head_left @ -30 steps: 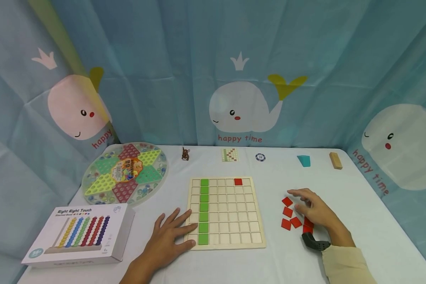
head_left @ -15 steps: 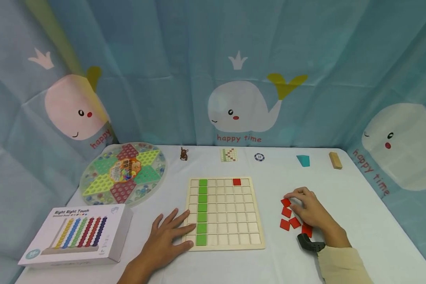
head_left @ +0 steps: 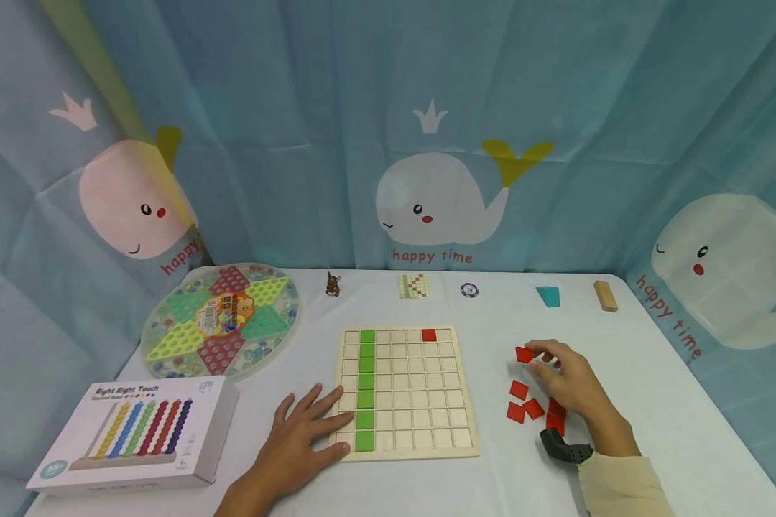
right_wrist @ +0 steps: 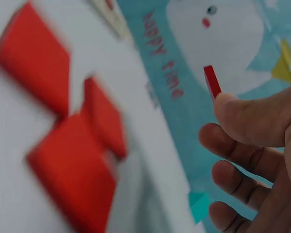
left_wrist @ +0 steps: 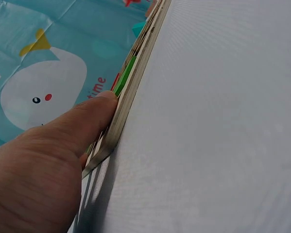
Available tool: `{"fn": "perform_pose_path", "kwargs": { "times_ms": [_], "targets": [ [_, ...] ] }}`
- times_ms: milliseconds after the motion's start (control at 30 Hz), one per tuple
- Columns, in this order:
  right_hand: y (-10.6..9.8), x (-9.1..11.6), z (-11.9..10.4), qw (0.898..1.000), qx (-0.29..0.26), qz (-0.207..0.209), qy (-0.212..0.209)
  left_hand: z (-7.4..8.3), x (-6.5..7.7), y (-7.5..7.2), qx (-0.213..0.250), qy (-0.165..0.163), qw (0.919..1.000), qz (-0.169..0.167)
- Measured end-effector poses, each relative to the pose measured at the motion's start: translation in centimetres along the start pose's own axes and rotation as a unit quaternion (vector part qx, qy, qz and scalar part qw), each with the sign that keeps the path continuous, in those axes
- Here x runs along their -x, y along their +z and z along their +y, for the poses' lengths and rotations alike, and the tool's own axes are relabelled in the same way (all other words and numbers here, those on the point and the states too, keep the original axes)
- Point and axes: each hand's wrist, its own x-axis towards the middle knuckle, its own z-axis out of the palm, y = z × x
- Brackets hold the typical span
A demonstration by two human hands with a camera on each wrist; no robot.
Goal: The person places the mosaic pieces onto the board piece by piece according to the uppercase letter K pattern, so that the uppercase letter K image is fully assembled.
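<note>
Since half a second ago, the tile [head_left: 524, 355] nearest the fingertips has come up from the table [head_left: 440, 492] and away from the other loose tiles [head_left: 516, 412]; the left hand [head_left: 304, 434] stays in place.

Nearest the viewer, the left hand lies with its fingers spread and nearly straight, fingertips resting over the left edge of the board [head_left: 420, 380], gripping nothing. To the right, the right hand [head_left: 572, 377] is partly closed: thumb and finger pinch the red tile by one edge, holding it clear of the table at the fingertips, while the other fingers curl loosely beneath. A black strap [head_left: 564, 446] circles the right wrist.

A white box [head_left: 136, 434] sits left of the left hand. Five loose red tiles lie flat below the held one: three clustered together, two closer to the wrist.

The board lies flat between the hands. Green tiles [head_left: 366, 382] fill its second column from the left; one placed red tile [head_left: 429, 335] sits in the top row, second from the right.

Farther off, left, is a round star-patterned game [head_left: 224, 316]. Along the far edge, left to right: a brown figurine [head_left: 333, 284], a card [head_left: 414, 286], a chip [head_left: 469, 290], a teal block [head_left: 548, 296] and a wooden block [head_left: 606, 296]. Behind hangs a blue whale-print curtain [head_left: 284, 179].
</note>
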Motion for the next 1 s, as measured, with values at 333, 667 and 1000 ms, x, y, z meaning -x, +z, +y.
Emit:
{"fn": "perform_pose_path", "kwargs": {
  "times_ms": [333, 667, 1000],
  "targets": [
    [0.1, -0.4, -3.8, 0.991, -0.037, 0.083, -0.094, 0.0, 0.0, 0.0, 0.001, 0.002, 1.0, 0.005],
    [4.7, -3.4, 0.0, 0.987, -0.052, 0.091, -0.12, 0.1, 0.0, -0.1, 0.006, 0.006, 1.0, -0.004],
    [3.6, -3.6, -9.2, 0.995, -0.084, 0.014, -0.05, 0.1, 0.0, 0.0, 0.001, -0.004, 1.0, -0.009]
  ]
}}
